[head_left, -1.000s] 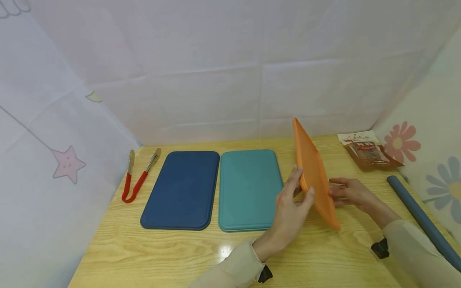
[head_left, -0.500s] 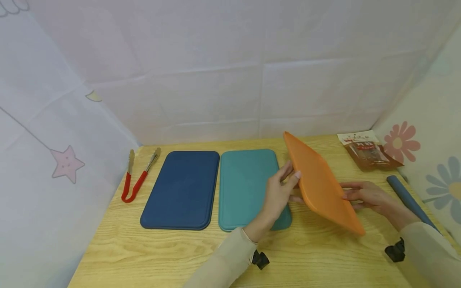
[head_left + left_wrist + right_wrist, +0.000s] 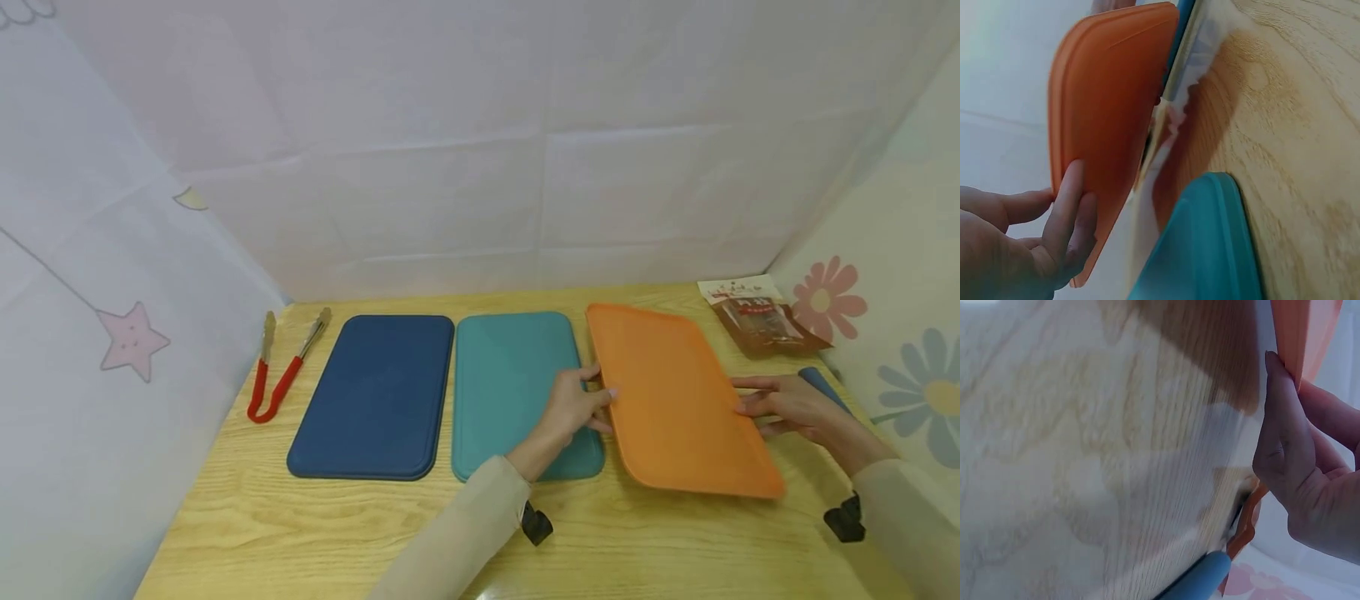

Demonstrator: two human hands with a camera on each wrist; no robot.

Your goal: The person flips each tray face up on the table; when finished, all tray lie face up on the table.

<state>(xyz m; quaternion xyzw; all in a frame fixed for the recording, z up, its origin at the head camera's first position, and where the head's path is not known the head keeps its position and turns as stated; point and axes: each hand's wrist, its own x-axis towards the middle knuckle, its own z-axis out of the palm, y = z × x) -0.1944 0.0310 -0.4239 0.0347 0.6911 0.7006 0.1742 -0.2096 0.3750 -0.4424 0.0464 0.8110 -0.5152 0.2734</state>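
Note:
An orange rectangular tray (image 3: 678,400) is held tilted above the table, right of the teal tray. My left hand (image 3: 568,410) pinches its left long edge, thumb on the upper face and fingers beneath; the left wrist view shows those fingers against the underside of the orange tray (image 3: 1107,106). My right hand (image 3: 798,410) pinches the opposite edge, and the right wrist view has its thumb and fingers (image 3: 1285,419) on the rim. The teal tray (image 3: 517,383) lies flat under my left forearm's reach. Left of it lies a dark blue tray (image 3: 372,396).
Red-handled metal tongs (image 3: 277,383) lie spread at the table's left. A brown food packet (image 3: 765,321) sits at the back right. A grey-blue rod (image 3: 822,387) is partly behind my right hand. Printed cloth walls (image 3: 420,167) bound the wooden table (image 3: 315,533).
The orange tray has turned from nearly upright on its edge to a flatter tilt and lowered towards the table. Both hands moved with it, the right hand shifting rightwards, the left slightly left.

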